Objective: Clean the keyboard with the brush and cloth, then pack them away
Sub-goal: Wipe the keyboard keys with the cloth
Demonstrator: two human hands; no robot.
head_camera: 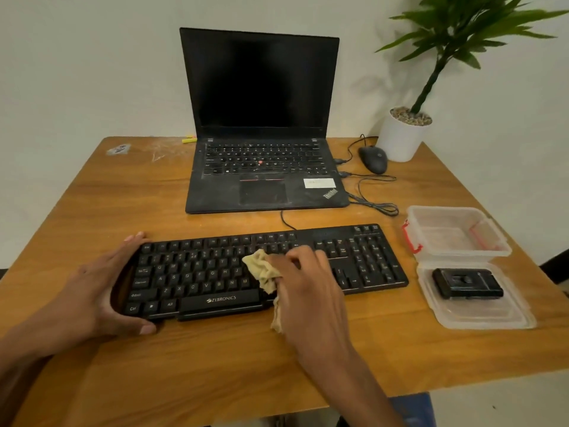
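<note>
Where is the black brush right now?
The brush lies on the clear lid at the table's right side, just right of the keyboard and in front of the empty box.

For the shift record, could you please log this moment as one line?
phase: wiping | right hand: grips cloth on keyboard | left hand: steadies keyboard's left end | brush: on container lid
</note>
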